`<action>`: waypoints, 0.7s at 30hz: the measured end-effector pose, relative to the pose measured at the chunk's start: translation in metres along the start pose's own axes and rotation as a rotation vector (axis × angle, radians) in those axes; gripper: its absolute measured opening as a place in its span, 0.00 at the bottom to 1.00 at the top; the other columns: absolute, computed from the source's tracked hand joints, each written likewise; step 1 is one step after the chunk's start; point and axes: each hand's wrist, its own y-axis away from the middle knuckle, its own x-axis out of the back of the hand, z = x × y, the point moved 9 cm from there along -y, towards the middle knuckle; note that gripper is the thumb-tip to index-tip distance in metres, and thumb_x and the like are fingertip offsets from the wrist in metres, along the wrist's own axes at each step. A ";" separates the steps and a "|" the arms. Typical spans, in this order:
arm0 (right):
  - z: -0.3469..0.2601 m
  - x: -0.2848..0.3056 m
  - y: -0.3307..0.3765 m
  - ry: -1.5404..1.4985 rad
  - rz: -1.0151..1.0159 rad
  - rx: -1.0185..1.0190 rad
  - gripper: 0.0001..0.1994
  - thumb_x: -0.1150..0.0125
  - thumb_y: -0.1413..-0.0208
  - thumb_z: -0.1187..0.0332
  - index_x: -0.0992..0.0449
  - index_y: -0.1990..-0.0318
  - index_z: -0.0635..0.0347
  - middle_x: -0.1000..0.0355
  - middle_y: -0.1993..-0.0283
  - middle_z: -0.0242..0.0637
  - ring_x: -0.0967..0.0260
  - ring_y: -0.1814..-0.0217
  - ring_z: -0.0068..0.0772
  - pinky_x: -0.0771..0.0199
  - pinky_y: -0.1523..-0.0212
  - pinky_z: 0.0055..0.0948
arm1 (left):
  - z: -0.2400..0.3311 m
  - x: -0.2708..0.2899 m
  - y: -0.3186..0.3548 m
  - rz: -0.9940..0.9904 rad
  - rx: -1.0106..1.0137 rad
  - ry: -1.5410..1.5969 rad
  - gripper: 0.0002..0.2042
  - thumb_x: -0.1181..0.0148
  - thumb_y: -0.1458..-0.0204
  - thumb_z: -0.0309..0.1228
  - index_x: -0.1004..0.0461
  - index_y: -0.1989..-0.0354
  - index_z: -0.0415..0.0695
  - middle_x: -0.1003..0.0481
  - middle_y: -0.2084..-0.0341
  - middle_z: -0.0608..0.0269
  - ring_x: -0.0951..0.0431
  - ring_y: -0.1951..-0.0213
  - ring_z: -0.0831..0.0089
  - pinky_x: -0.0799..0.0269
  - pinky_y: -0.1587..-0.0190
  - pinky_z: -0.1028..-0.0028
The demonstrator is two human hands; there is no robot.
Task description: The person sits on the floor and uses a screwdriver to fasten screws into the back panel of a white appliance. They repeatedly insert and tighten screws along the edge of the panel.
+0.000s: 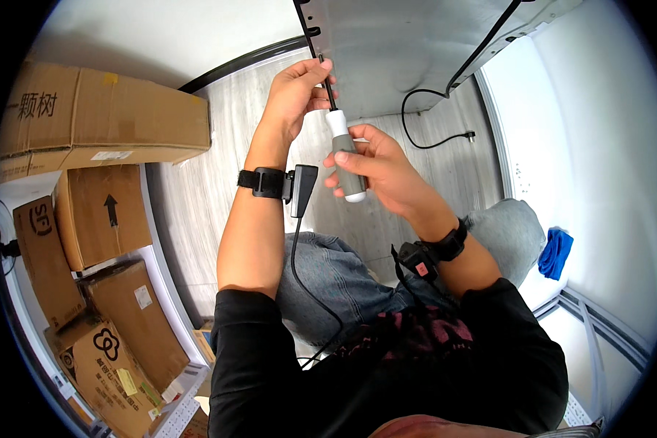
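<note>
Near the edge of a silvery metal panel (387, 51), a screwdriver (342, 130) points away from the person over the pale wood-look floor (456, 171), its grey-and-white handle wrapped by the curled fingers of the right hand (379, 164). The left hand (292, 95) pinches the dark shaft toward its far end, though whether the tip touches the panel cannot be told; farther right, a black cord (445, 140) curves across the floor.
</note>
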 end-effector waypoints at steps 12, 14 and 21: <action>0.000 0.008 -0.001 0.122 -0.177 -0.106 0.29 0.36 0.52 0.71 0.43 0.43 0.63 0.31 0.59 0.37 0.29 0.61 0.28 0.28 0.67 0.28 | 0.004 -0.003 -0.002 -0.001 -0.020 -0.066 0.14 0.43 0.45 0.32 0.29 0.53 0.39 0.24 0.72 0.63 0.24 0.74 0.77 0.29 0.73 0.80; 0.004 0.008 -0.005 0.324 -0.189 -0.097 0.28 0.38 0.51 0.72 0.43 0.43 0.63 0.31 0.58 0.37 0.28 0.59 0.28 0.27 0.65 0.27 | 0.009 -0.006 0.001 0.022 -0.027 -0.183 0.14 0.43 0.45 0.32 0.29 0.52 0.40 0.24 0.72 0.63 0.24 0.75 0.78 0.30 0.74 0.81; 0.016 0.013 -0.006 0.112 -0.201 -0.157 0.26 0.37 0.53 0.73 0.38 0.44 0.60 0.30 0.57 0.34 0.30 0.57 0.25 0.26 0.64 0.26 | 0.003 -0.001 -0.008 0.003 -0.039 -0.185 0.16 0.40 0.47 0.32 0.29 0.51 0.40 0.24 0.73 0.63 0.23 0.75 0.78 0.31 0.75 0.82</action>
